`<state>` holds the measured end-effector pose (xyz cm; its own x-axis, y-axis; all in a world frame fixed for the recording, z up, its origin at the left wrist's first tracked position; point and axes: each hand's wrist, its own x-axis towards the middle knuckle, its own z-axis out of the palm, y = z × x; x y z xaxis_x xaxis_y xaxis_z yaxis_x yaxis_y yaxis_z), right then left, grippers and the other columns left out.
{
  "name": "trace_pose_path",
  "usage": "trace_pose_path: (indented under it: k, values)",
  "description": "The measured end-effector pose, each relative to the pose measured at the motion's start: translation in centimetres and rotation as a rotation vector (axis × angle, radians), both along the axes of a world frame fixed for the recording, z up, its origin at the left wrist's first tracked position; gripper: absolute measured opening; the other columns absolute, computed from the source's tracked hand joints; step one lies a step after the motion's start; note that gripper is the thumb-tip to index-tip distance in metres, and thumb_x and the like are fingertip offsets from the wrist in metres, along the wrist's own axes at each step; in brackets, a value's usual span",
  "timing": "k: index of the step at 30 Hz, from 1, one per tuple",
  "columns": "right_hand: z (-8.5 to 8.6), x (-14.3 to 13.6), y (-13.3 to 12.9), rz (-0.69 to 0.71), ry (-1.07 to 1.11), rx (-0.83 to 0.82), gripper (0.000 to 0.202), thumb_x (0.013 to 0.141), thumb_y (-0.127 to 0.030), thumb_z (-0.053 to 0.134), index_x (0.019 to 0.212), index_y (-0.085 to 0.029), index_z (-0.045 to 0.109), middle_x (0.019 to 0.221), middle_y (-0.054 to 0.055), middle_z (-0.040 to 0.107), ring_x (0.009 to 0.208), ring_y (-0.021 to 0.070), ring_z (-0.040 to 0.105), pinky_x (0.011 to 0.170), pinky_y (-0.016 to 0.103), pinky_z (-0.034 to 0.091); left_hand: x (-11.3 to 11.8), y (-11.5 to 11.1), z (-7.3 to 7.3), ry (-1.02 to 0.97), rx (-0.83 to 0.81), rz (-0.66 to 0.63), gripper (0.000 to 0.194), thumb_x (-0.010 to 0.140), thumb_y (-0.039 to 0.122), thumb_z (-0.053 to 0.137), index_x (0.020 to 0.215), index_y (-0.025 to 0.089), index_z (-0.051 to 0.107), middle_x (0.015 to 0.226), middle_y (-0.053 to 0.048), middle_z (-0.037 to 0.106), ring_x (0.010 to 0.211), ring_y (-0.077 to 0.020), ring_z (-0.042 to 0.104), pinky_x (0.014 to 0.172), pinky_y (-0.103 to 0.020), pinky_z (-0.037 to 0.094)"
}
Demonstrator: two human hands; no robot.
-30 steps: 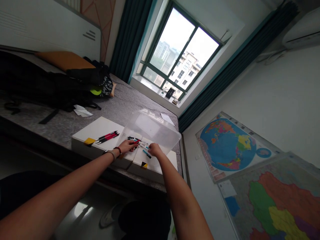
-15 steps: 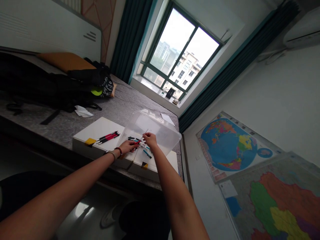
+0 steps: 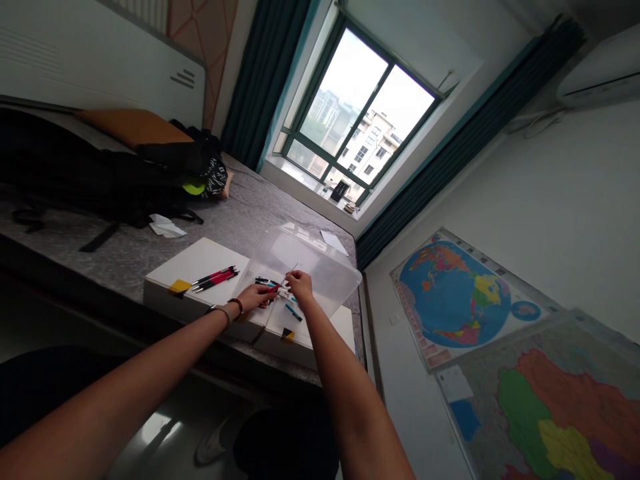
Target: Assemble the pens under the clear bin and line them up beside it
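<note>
Fingers point(image 3: 271, 293) of the left hand point(image 3: 256, 295) are closed in a pinch on a red pen piece point(image 3: 274, 289), and those of the right hand point(image 3: 301, 286) nip a thin rod point(image 3: 294, 268) that slants up past them — perhaps a refill, though it is too small to be sure. Both things are held just above two white boxes point(image 3: 327, 327), with loose pens point(image 3: 262, 281) close by and a teal piece point(image 3: 293, 313) lying on the nearer side. The step in hand looks like fine two-handed work on one pen; the next move seems to call for a steady left grip and careful lining-up by the right. Both arms reach forward, the left on a long slant from lower left, the right rising more steeply — the hands nearly meet in front of a clear plastic bin point(image 3: 333, 267). Finished or not, red pens point(image 3: 215, 279) lie side by side at the left.
</note>
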<state>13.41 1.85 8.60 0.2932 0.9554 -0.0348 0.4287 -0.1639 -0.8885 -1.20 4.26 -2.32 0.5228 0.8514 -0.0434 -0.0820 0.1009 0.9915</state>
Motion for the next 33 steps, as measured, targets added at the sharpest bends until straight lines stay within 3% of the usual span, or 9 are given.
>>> trace_pose_path:
  k: [10,14,19,22,28,30,33]
  values:
    - [-0.8,0.0,-0.4,0.103,0.034,-0.157,0.007,0.074,-0.019,0.067,0.077,-0.014,0.068,0.066,0.002,0.062,0.058,0.0111,0.059,0.048,0.018,0.046,0.1,0.0,0.0,-0.026,0.001,-0.014,0.051,0.059,0.058,0.075,0.085,0.015,0.068,0.065,0.001,0.058,0.053,-0.0086,0.051,0.053,-0.022,0.045]
    - [-1.3,0.1,-0.8,0.076,0.126,-0.177,0.012,0.078,-0.023,0.066,0.086,-0.015,0.068,0.073,0.004,0.065,0.058,0.0107,0.059,0.049,0.02,0.046,0.0,0.0,0.1,-0.022,-0.007,-0.008,0.052,0.059,0.058,0.075,0.086,0.015,0.067,0.066,0.002,0.058,0.054,-0.0086,0.051,0.054,-0.023,0.045]
    - [-2.2,0.1,-0.7,0.063,0.175,-0.016,0.034,0.083,-0.022,0.056,0.117,-0.021,0.059,0.091,0.003,0.066,0.063,0.0099,0.061,0.053,0.02,0.049,0.0,0.1,-0.1,-0.012,-0.008,-0.026,0.05,0.062,0.055,0.075,0.091,0.016,0.069,0.07,0.001,0.06,0.056,-0.0085,0.051,0.055,-0.023,0.045]
    - [-2.4,-0.1,-0.8,0.036,0.069,0.149,0.047,0.086,-0.02,0.047,0.133,-0.026,0.047,0.099,0.002,0.064,0.07,0.0106,0.063,0.063,0.022,0.052,0.0,0.1,-0.2,0.0,-0.017,-0.027,0.05,0.062,0.055,0.075,0.091,0.015,0.068,0.071,0.0,0.061,0.056,-0.0084,0.051,0.056,-0.023,0.046]
    - [-3.1,-0.9,-2.0,0.102,-0.234,0.211,0.048,0.08,-0.003,0.04,0.119,-0.023,0.062,0.109,0.003,0.064,0.101,0.0152,0.06,0.097,0.028,0.042,0.1,0.0,-0.2,-0.009,0.016,-0.041,0.052,0.06,0.058,0.075,0.087,0.014,0.067,0.064,0.002,0.057,0.053,-0.0074,0.049,0.054,-0.023,0.044]
    - [-3.5,-1.0,-2.4,0.106,-0.226,0.234,0.05,0.079,-0.002,0.04,0.117,-0.023,0.063,0.109,0.002,0.065,0.105,0.0156,0.058,0.098,0.028,0.042,0.1,0.0,-0.1,0.0,0.022,-0.038,0.054,0.058,0.06,0.076,0.086,0.014,0.067,0.066,0.002,0.057,0.054,-0.0073,0.049,0.054,-0.023,0.044]
    - [-4.4,-1.0,-2.7,0.077,-0.125,0.274,0.057,0.078,-0.003,0.042,0.127,-0.027,0.056,0.114,0.001,0.063,0.095,0.0133,0.061,0.092,0.026,0.046,0.2,-0.1,0.1,0.035,0.011,-0.02,0.059,0.057,0.062,0.076,0.091,0.014,0.067,0.07,0.001,0.059,0.056,-0.0078,0.05,0.056,-0.023,0.046]
